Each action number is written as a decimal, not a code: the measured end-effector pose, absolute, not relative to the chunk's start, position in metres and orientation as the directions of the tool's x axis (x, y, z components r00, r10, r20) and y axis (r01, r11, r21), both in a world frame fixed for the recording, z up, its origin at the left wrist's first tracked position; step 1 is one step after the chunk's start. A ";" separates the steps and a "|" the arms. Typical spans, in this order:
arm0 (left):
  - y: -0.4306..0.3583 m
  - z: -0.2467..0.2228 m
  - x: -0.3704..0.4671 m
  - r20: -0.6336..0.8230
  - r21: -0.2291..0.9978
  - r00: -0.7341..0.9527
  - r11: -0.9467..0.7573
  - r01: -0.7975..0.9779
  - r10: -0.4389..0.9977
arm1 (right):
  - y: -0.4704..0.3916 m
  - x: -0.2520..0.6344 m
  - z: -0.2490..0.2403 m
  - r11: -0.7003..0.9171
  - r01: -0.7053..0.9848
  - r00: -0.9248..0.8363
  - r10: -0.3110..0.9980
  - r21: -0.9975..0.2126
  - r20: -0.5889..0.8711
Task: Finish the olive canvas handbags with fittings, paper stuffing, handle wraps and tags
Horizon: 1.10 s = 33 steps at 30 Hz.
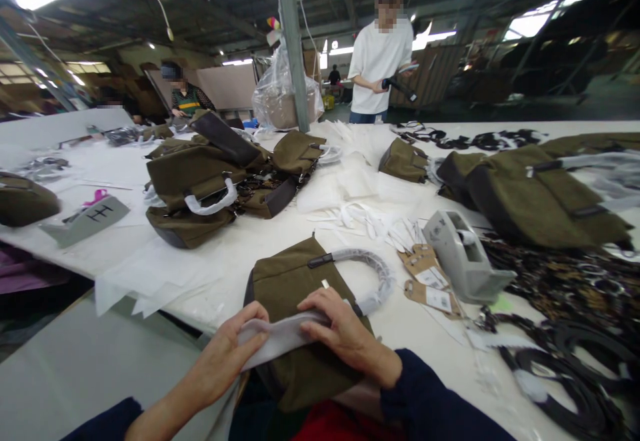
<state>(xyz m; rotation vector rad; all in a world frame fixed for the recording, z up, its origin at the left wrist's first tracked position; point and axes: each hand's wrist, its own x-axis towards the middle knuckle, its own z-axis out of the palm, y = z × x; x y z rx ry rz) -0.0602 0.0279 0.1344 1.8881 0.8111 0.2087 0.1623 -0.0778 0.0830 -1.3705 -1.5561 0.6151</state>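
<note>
An olive-green handbag (290, 281) lies at the near edge of the white table, its looped handle (383, 274) wrapped in clear film and pointing right. Across the bag's lower part runs a folded strip of thin white wrapping (280, 340). My left hand (233, 348) pinches the strip's left end between thumb and fingers. On its right part, my right hand (343, 334) has its thumb and fingers closed around the strip, over the bag. Part of the bag's front is hidden behind both hands and the strip.
Olive bags (195, 174) are heaped at back left, more (540, 194) at right. A grey tape dispenser (465, 254) stands beside brown tags (433, 294); another dispenser (87, 220) is at left. Black straps (565, 368) lie near right. A person in white (380, 61) stands across the table.
</note>
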 end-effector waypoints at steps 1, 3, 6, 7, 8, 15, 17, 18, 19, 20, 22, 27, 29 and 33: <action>0.028 0.133 -0.061 -0.218 0.877 0.755 -0.215 0.430 0.619 | -0.078 0.163 0.082 0.243 0.460 0.072 0.948 -0.854 0.309; 0.026 0.129 -0.063 -0.236 0.899 0.747 -0.152 0.411 0.621 | -0.076 0.163 0.080 0.233 0.455 0.095 0.947 -0.860 0.308; 0.025 0.125 -0.064 -0.235 0.905 0.729 -0.128 0.405 0.643 | -0.073 0.161 0.075 0.233 0.505 0.078 0.947 -0.831 0.313; 0.024 0.124 -0.064 -0.221 0.902 0.725 -0.145 0.406 0.653 | -0.073 0.160 0.075 0.241 0.527 0.060 0.946 -0.815 0.319; 0.024 0.123 -0.065 -0.201 0.899 0.721 -0.167 0.405 0.663 | -0.073 0.159 0.074 0.251 0.549 0.042 0.944 -0.797 0.327; 0.025 0.116 -0.067 -0.169 0.956 0.708 -0.060 0.286 0.686 | -0.075 0.154 0.070 0.300 0.679 -0.022 0.920 -0.669 0.390; 0.025 0.115 -0.067 -0.228 0.960 0.702 0.034 0.279 0.675 | -0.075 0.152 0.068 0.314 0.726 -0.046 0.910 -0.612 0.411; 0.025 0.115 -0.068 -0.248 0.959 0.695 0.068 0.276 0.675 | -0.074 0.152 0.067 0.327 0.754 -0.067 0.901 -0.569 0.429; 0.025 0.116 -0.067 -0.262 0.958 0.688 0.094 0.272 0.676 | -0.074 0.151 0.067 0.341 0.782 -0.091 0.890 -0.522 0.446; 0.025 0.117 -0.067 -0.270 0.957 0.684 0.112 0.267 0.678 | -0.074 0.151 0.067 0.355 0.804 -0.116 0.880 -0.476 0.461; 0.025 0.121 -0.067 -0.276 0.956 0.685 0.121 0.266 0.674 | -0.076 0.151 0.068 0.380 0.830 -0.164 0.866 -0.408 0.472; 0.031 0.123 -0.073 -0.186 0.952 0.736 -0.066 0.300 0.650 | -0.086 0.154 0.077 0.416 0.834 -0.267 0.878 -0.361 0.397; 0.035 0.120 -0.076 -0.136 0.940 0.781 -0.170 0.296 0.609 | -0.089 0.154 0.079 0.417 0.845 -0.286 0.881 -0.334 0.378; 0.040 0.124 -0.079 -0.142 0.904 0.820 -0.266 0.336 0.554 | -0.092 0.154 0.078 0.422 0.881 -0.319 0.864 -0.215 0.390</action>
